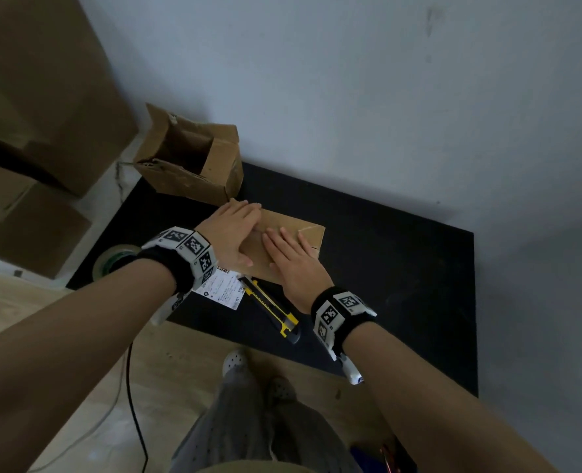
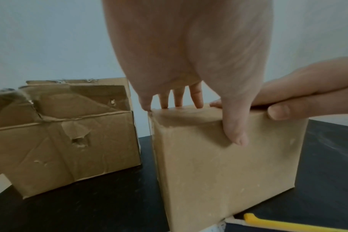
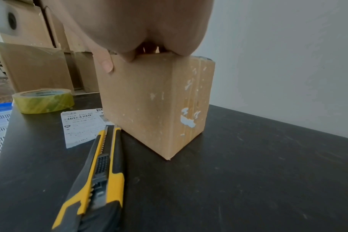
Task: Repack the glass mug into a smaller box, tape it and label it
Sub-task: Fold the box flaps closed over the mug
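Note:
A small closed brown box (image 1: pixel 293 233) stands in the middle of the black table (image 1: pixel 402 268). My left hand (image 1: pixel 238 227) lies flat on the left part of its top, fingers straight, thumb (image 2: pixel 234 125) hanging over the near face of the box (image 2: pixel 218 164). My right hand (image 1: pixel 289 250) presses flat on the top beside it, with its thumb (image 3: pixel 105 62) over the edge of the box (image 3: pixel 149 106). The larger worn box (image 1: pixel 194 158) stands open behind and to the left. No glass mug is visible.
A yellow-and-black utility knife (image 1: pixel 272 305) and a white shipping label (image 1: pixel 224 288) lie in front of the small box. A tape roll (image 1: pixel 112 261) sits at the table's left edge. Cardboard boxes (image 1: pixel 27 131) are stacked at left; a wall runs behind.

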